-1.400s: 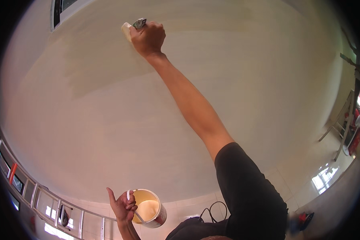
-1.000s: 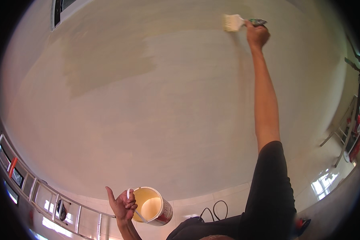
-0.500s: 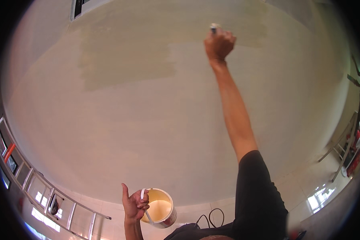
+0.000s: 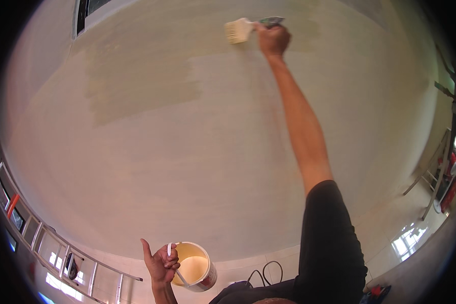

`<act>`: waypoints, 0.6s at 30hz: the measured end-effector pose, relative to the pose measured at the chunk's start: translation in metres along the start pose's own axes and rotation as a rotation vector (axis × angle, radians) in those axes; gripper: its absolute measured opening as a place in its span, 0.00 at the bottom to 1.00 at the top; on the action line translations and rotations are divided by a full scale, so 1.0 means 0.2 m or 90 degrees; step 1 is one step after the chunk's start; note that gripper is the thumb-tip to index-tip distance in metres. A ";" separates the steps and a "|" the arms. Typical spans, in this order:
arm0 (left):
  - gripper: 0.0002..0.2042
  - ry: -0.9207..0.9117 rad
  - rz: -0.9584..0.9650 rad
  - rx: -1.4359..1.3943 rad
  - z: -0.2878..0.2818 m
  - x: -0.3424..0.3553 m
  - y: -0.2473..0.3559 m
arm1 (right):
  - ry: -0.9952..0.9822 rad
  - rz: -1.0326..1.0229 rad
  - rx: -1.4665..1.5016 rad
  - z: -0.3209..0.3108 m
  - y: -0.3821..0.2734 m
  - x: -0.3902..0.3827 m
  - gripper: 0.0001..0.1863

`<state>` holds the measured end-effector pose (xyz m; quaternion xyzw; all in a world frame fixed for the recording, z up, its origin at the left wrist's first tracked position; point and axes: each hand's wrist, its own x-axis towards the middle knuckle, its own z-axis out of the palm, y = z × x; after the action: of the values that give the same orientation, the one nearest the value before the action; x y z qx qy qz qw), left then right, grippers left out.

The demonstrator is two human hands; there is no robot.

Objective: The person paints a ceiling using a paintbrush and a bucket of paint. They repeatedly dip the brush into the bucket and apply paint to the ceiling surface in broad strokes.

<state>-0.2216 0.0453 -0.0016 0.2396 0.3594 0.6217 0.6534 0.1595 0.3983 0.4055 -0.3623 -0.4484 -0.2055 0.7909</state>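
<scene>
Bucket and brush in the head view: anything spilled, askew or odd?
Nothing stands out: the left hand holds the bucket by its handle, the pale liquid sits inside, no spill shows, and the right hand grips the brush.

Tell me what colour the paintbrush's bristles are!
The bristles look creamy pale yellow, best seen in the head view.

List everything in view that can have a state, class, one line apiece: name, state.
Brush: gripped, bristles pointing left.
Bucket: open, partly filled.
Cream paint: liquid.
White handle: raised, held.
Left hand: closed on the white handle, thumb extended.
Right hand: closed on the brush.
Wall: patchy, darker near the top.
Dark cord: looped.
Ladder: standing or lying unclear.
</scene>
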 end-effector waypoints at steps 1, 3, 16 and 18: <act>0.50 0.009 0.005 -0.010 -0.01 -0.02 -0.01 | 0.042 -0.010 -0.059 -0.08 0.16 0.08 0.20; 0.51 -0.014 -0.006 -0.005 0.01 -0.01 0.00 | 0.062 -0.025 -0.097 -0.37 0.47 0.30 0.22; 0.53 -0.145 -0.023 0.019 0.04 0.00 0.02 | -0.132 0.129 0.145 -1.13 0.40 0.00 0.13; 0.53 -0.162 -0.034 0.029 0.05 0.00 0.03 | -0.251 0.198 0.208 -1.16 0.24 -0.32 0.10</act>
<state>-0.2185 0.0476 0.0094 0.3218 0.2940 0.5602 0.7044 0.2880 0.2543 0.2535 -0.3272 -0.5597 0.0671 0.7584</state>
